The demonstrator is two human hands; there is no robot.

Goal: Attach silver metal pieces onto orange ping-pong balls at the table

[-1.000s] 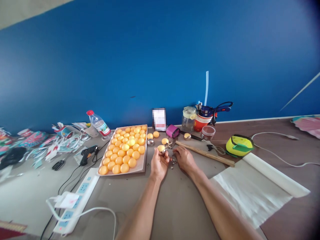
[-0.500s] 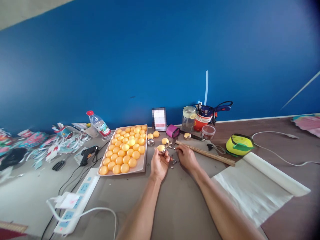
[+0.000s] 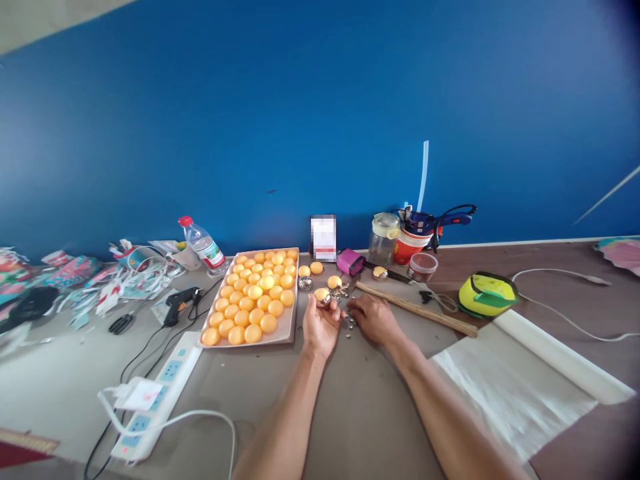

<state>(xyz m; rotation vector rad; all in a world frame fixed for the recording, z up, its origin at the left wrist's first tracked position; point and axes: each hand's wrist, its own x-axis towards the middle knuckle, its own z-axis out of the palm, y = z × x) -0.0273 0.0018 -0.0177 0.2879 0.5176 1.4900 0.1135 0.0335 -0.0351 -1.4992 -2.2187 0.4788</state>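
My left hand [image 3: 321,325] is closed around an orange ping-pong ball [image 3: 321,293] whose lower part is covered in shiny silver bits. Just to its right, my right hand [image 3: 373,316] reaches down to the table with its fingers bent together; whatever lies in the fingertips is too small to make out. Small silver pieces [image 3: 351,325] are scattered on the table between the hands. Beyond them sit another partly silvered ball [image 3: 335,283], a fully silver ball [image 3: 305,283] and two plain orange balls [image 3: 316,268].
A shallow box [image 3: 295,320] full of orange balls stands left. A wooden stick [image 3: 420,309], a yellow-green pouch [image 3: 487,293] and a white sheet roll [image 3: 560,363] lie right. Left are a glue gun [image 3: 177,305] and a power strip [image 3: 165,393]. A glass jar [image 3: 384,240] stands behind.
The view has shifted slightly, moving everything a little to the right. My right hand has lowered its fingers toward the silver pieces. My left hand still holds the ball.
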